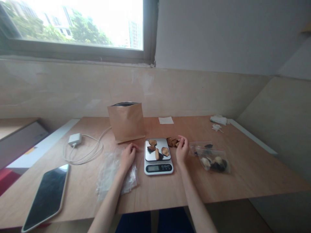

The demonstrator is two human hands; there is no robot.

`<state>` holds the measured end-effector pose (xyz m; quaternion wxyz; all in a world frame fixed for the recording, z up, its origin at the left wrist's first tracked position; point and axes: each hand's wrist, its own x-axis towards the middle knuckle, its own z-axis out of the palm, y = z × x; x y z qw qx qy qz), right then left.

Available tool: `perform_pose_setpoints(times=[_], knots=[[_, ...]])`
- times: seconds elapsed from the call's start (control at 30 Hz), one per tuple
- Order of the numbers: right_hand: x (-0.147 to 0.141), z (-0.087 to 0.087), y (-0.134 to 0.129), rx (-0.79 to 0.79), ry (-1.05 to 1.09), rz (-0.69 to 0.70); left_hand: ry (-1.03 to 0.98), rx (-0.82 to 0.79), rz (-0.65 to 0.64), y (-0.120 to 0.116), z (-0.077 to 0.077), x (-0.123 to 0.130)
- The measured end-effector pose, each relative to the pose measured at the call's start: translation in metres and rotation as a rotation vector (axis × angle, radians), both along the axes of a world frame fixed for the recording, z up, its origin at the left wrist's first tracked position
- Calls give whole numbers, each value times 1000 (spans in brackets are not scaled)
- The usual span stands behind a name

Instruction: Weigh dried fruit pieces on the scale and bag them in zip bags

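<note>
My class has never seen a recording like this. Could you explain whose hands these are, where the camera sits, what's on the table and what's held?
No robot here: these are a person's bare hands, seen by a camera worn on the head. On the wooden table, a digital scale carries brown and dark pieces. The left hand is by clear plastic bags, near an open brown paper bag. The right hand is at more brown pieces; whether it grips any is unclear. Farther right lies a filled clear bag.
</note>
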<state>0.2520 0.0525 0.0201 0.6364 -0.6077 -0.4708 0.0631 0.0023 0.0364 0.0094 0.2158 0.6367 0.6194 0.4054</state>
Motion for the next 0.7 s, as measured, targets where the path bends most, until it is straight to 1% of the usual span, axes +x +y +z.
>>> perform_pose_setpoints(times=[0.07,0.13,0.23,0.3,0.37,0.43,0.5,0.6,0.7], knots=[[6,-4,3,-23,89,-80,-7,-6,1,0,0,0],[12,-9,6,-42,185,-117,-12,-1,2,-1,1,0],[17,-13,9,-45,254,-124,-11,10,0,-1,1,1],[17,-13,10,-32,270,-98,-7,8,-3,-1,1,1],[14,-12,10,-12,337,-29,-6,8,-10,-1,1,1],[8,-9,10,8,415,74,-8,9,-16,-1,1,0],[0,-6,10,21,442,177,-12,6,-20,-1,1,0],[-10,-3,11,18,380,338,-16,-3,-17,0,1,0],[-15,-2,11,-26,290,473,-19,-8,-13,0,0,0]])
